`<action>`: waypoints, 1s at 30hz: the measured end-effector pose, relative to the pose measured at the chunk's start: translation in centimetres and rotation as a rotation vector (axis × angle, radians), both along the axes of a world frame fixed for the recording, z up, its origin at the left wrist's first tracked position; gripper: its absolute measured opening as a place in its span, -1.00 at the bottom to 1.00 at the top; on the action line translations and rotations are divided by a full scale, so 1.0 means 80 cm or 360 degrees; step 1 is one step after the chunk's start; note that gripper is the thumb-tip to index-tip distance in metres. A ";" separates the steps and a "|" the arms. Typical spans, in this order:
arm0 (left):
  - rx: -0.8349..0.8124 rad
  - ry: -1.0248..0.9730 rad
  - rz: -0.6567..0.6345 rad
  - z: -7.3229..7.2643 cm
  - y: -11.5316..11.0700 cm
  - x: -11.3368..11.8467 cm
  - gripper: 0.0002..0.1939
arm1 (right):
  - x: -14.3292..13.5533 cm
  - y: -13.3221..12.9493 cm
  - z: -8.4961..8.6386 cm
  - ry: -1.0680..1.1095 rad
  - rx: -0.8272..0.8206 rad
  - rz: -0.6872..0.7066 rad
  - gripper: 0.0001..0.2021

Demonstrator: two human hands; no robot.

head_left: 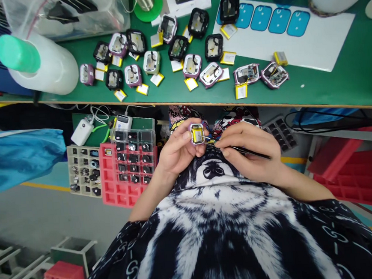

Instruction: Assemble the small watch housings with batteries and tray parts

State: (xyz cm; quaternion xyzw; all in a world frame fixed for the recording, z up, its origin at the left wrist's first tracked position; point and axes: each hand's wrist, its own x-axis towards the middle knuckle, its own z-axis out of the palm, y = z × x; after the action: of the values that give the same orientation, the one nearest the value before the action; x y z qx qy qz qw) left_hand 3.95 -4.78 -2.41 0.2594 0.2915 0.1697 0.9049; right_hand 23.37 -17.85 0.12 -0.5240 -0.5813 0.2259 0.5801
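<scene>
Near the middle of the head view, my left hand (179, 147) pinches a small purple-framed watch case (192, 135) between thumb and fingers. A yellow-edged battery (198, 134) lies in the open case. My right hand (250, 148) is closed on dark tweezers (249, 152), whose tips reach the case's right side. Both hands are over my lap, below the bench edge. On the green bench (313, 87) stand several open watch cases, black, purple and white, such as a black one (214, 46), many with batteries beside them, one battery (241, 91) near the front edge.
A white bottle with a green cap (18, 54) stands at the bench's left. Blue stickers (279, 20) lie on a white sheet at the right. A red tray (110, 192) and a beige tray (75, 167) with small parts are at lower left. Cables (320, 124) hang at right.
</scene>
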 end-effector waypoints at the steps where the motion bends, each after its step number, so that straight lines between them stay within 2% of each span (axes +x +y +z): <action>1: 0.0007 -0.0011 -0.0012 0.000 0.000 0.000 -0.58 | 0.000 0.000 0.001 0.0014 0.0004 -0.0003 -0.80; 7: -0.0026 -0.0023 0.0019 -0.001 -0.001 0.000 -0.57 | -0.006 -0.003 -0.001 -0.0050 -0.0007 -0.0018 -0.79; 10: -0.0033 -0.0035 0.0065 -0.003 -0.001 0.002 -0.56 | -0.007 -0.005 -0.006 -0.0186 0.0081 -0.0035 -0.75; 15: -0.0128 0.0000 0.0124 -0.002 -0.002 0.006 -0.66 | -0.005 -0.004 -0.015 -0.0450 0.0207 -0.0033 -0.70; 19: -0.0242 0.0039 0.0155 0.002 -0.003 0.010 -0.72 | -0.004 -0.002 -0.017 -0.0547 0.0256 -0.0066 -0.72; 24: -0.0310 0.0132 0.0217 0.009 -0.003 0.019 -0.67 | -0.005 -0.001 -0.019 -0.0607 0.0267 -0.0093 -0.71; 30: -0.0433 0.0184 0.0276 0.019 -0.007 0.028 -0.72 | -0.009 0.001 -0.030 -0.0702 0.0362 -0.0193 -0.72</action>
State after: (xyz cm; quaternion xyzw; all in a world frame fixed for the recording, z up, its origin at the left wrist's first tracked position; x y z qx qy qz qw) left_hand 6.22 -5.32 -0.88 0.1178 0.3848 0.1910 0.8953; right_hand 22.65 -17.79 -2.27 -0.5258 -0.6830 0.0040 0.5070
